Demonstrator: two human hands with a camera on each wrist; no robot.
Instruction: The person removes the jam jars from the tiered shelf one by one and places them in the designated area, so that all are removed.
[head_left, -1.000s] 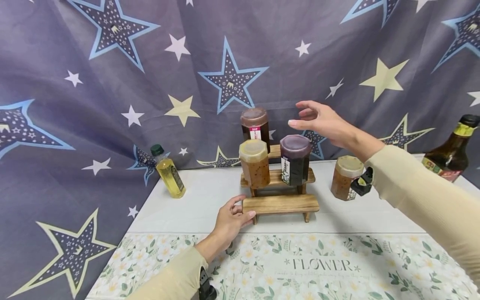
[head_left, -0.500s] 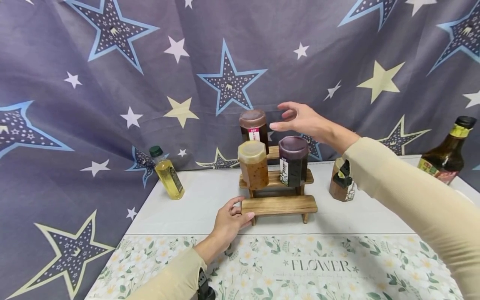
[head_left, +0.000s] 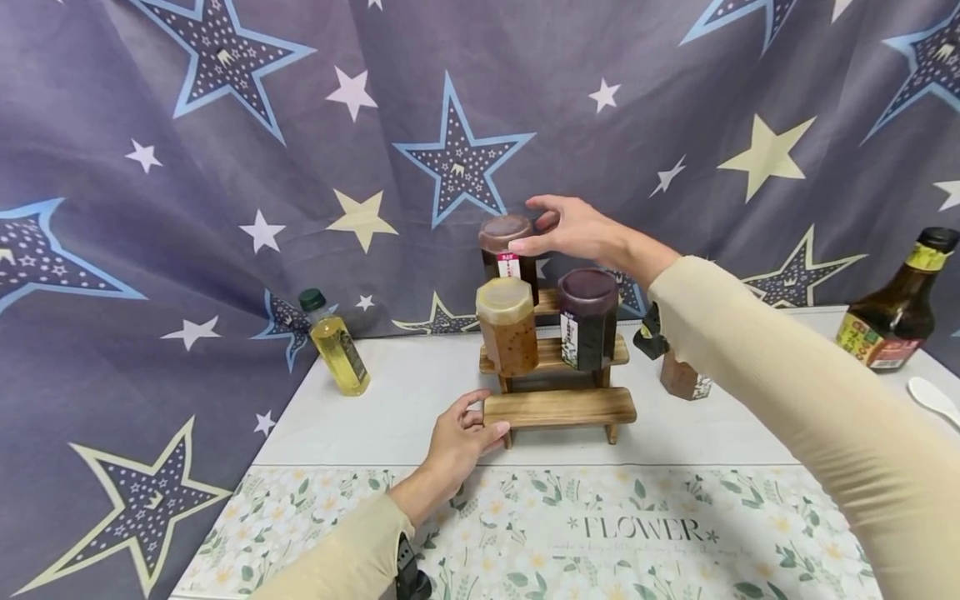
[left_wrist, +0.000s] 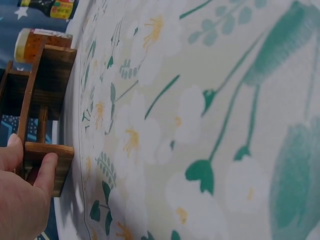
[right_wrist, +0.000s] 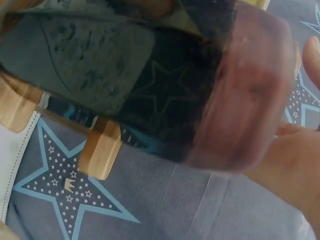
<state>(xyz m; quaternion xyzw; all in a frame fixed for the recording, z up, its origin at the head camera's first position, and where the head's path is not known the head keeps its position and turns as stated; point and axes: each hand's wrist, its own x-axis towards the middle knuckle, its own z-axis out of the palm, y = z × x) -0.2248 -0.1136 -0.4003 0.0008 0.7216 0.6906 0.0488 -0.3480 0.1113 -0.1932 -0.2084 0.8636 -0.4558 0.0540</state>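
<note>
A three-step wooden rack (head_left: 562,408) stands on the table. My left hand (head_left: 456,443) grips the left end of its lowest step, thumb and fingers around the board in the left wrist view. On the top step sits a dark jar with a brownish lid (head_left: 506,232). My right hand (head_left: 581,233) hovers at that lid's right side, thumb and fingers spread; contact cannot be told. An amber jar with a yellowish lid (head_left: 510,337) and a dark jar with a purple lid (head_left: 588,321) share the middle step. In the right wrist view, a dark jar (right_wrist: 175,90) partly hides my hand.
Another amber jar (head_left: 681,381) stands right of the rack, partly behind my right sleeve. An oil bottle (head_left: 341,358) is at left. A brown sauce bottle (head_left: 892,308) and a white spoon (head_left: 933,398) lie toward the right. A starry curtain (head_left: 300,208) hangs behind.
My right hand has moved left, from above the purple-lidded jar to beside the top jar's lid. The left hand keeps its grip on the rack.
</note>
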